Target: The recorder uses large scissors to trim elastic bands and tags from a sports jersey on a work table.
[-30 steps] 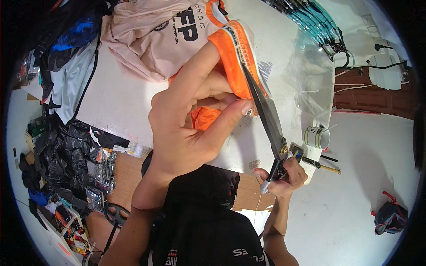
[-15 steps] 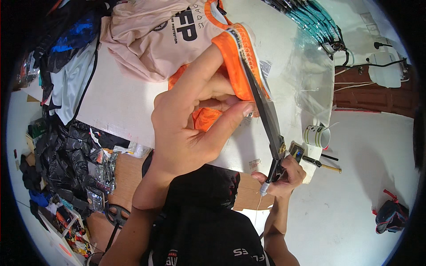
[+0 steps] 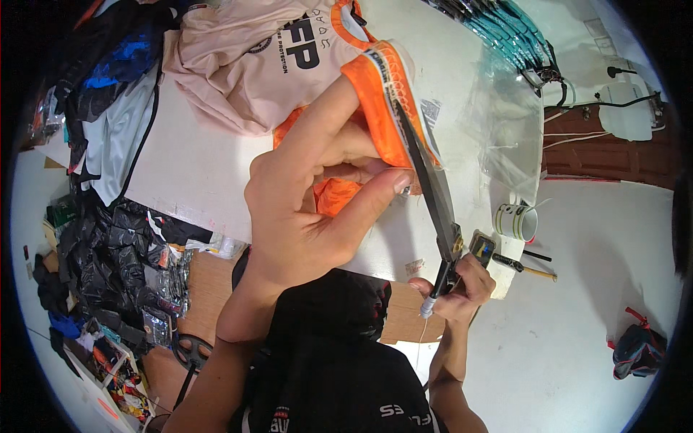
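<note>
Here's the left hand (image 3: pixel 303 209), raised over the white table (image 3: pixel 191 184), fingers curled and gripping an orange band (image 3: pixel 372 90) of cloth, its index finger stretched along behind it, thumb at the near end. The band stands up at the middle of the scene, with a pale stitched seam down its right side. And there are the black scissors (image 3: pixel 434 191), slanting from near right to far left, tips right at that seam! The right hand (image 3: pixel 462 289) is closed around their handles, lower and nearer; whether the blades are parted, I can't tell. Far left of the band lies a pale pink shirt (image 3: pixel 231 68), rumpled, with an orange-edged neck. Over on the right, clear plastic (image 3: pixel 509 137) covers part of the tabletop, a striped mug (image 3: pixel 512 222) lies near it, and teal packets (image 3: pixel 498 32) sit bunched at far right.
</note>
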A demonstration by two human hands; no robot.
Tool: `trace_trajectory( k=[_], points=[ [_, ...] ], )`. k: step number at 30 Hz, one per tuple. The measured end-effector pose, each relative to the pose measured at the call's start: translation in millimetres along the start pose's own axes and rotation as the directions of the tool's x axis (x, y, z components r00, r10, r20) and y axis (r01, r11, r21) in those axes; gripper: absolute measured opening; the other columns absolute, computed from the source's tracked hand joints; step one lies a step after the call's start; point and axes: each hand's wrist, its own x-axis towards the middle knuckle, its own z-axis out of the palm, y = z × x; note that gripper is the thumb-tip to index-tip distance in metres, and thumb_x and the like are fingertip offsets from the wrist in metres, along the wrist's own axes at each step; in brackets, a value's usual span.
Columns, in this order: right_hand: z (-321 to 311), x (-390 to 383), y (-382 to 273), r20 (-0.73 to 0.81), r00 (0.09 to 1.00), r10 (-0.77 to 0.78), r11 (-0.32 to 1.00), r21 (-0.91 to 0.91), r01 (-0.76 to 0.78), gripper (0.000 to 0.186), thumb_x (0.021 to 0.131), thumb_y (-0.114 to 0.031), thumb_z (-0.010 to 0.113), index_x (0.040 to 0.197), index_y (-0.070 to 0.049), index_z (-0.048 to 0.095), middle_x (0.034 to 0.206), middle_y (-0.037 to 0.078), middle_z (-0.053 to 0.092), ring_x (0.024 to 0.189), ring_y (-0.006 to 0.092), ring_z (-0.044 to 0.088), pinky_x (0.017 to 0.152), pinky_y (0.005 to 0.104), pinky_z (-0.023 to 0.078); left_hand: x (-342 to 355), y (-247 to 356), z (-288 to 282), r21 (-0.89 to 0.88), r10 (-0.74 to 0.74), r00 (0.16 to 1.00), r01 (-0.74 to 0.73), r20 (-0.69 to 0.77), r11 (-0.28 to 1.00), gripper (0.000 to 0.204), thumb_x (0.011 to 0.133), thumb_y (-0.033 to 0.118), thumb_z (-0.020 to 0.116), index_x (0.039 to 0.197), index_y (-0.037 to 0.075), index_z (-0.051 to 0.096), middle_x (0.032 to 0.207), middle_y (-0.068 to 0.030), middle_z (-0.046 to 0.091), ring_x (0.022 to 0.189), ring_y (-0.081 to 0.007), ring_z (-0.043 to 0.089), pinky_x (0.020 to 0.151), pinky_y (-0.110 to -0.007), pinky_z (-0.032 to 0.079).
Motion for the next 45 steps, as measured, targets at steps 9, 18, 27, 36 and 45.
trace_trajectory(
  k=[9,18,27,36,45],
  points=[
    [1.0,-0.6,4.2,-0.017,1.000,-0.015,1.000,0.006,0.015,0.051,0.050,-0.038,0.087,0.062,-0.004,0.051,0.052,0.002,0.045,0.041,0.0142,0.042,0.041,0.0234,0.035,1.5,-0.1,1.6,-0.011,-0.025,1.000,0.025,-0.001,1.000,0.070,0.073,-0.016,0.059,0.133,-0.010,0.025,0.100,-0.0163,0.063,0.089,-0.0183,0.063,0.078,-0.027,0.052],
    [1.8,2.6,-0.6,0.018,0.998,0.052,0.997,-0.062,-0.051,0.061,0.048,-0.040,0.088,0.060,-0.003,0.041,0.051,0.001,0.034,0.044,0.0143,0.031,0.041,0.0239,0.027,2.3,-1.6,2.5,-0.027,-0.031,1.000,0.031,-0.002,0.999,0.069,0.074,-0.014,0.061,0.133,-0.010,0.026,0.098,-0.0153,0.063,0.087,-0.0172,0.063,0.077,-0.026,0.052],
    [10.2,4.4,-1.9,-0.005,1.000,-0.008,1.000,-0.010,0.008,0.044,0.052,-0.026,0.087,0.059,-0.003,0.050,0.051,0.002,0.042,0.038,0.0136,0.039,0.037,0.0240,0.032,8.3,-3.2,1.4,-0.352,-0.165,0.951,0.065,-0.261,0.934,0.029,0.083,-0.003,0.058,0.111,-0.009,0.054,0.098,-0.0077,0.056,0.084,-0.0101,0.057,0.075,-0.022,0.046],
    [19.1,1.9,-3.1,-0.050,0.999,-0.014,0.999,0.031,0.016,0.045,0.051,-0.029,0.087,0.060,-0.003,0.052,0.051,0.002,0.044,0.038,0.0150,0.041,0.037,0.0242,0.033,5.9,-3.8,2.4,-0.754,-0.431,0.865,0.100,-0.256,0.649,0.020,0.085,-0.003,0.056,0.104,-0.005,0.058,0.097,-0.0117,0.064,0.086,-0.0121,0.060,0.077,-0.025,0.049],
    [20.9,-2.6,-5.2,0.008,1.000,-0.018,0.998,0.065,0.018,0.047,0.051,-0.035,0.087,0.070,-0.002,0.058,0.053,0.002,0.047,0.041,0.0133,0.044,0.040,0.0232,0.034,4.6,-2.0,8.9,-0.762,-0.405,0.872,0.059,-0.275,0.645,0.021,0.083,-0.006,0.057,0.104,-0.005,0.057,0.097,-0.0139,0.064,0.087,-0.0145,0.062,0.080,-0.026,0.048]
  ],
)
